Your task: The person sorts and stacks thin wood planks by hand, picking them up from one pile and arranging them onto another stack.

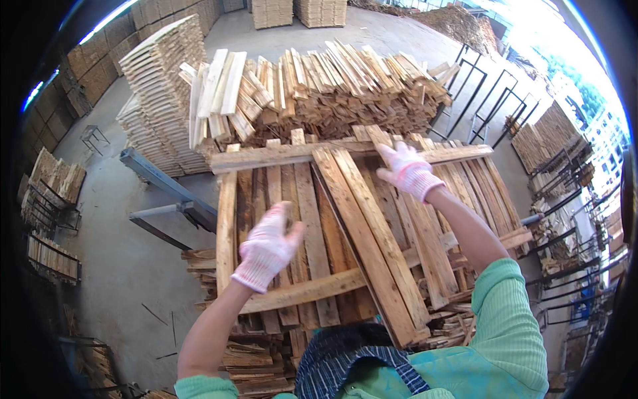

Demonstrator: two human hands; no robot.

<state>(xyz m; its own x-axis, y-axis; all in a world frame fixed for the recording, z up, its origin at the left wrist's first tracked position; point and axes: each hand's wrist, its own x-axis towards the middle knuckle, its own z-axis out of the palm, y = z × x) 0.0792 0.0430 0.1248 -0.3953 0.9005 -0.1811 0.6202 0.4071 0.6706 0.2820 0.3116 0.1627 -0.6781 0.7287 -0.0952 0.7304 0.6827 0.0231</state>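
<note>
My left hand (269,246), in a whitish-pink knit glove, hovers over the left part of a bed of wooden planks (307,219). Its thumb stands apart from the fingers and nothing is in it. Farther off to the right, my right hand (407,171), gloved alike, grips a wooden plank (380,138) near its far end, by the far crosswise board (266,157). Part of that plank is hidden under the glove. Two lighter planks (372,239) lie side by side on top, slanting toward me across the near crosswise board (299,290).
Beyond the planks stands a big heap of loose boards (332,86). A tall neat lumber stack (163,86) rises at the far left. A blue-grey metal beam (166,183) juts out on the left. Black metal racks (488,93) stand at the right. More split wood (252,362) lies below.
</note>
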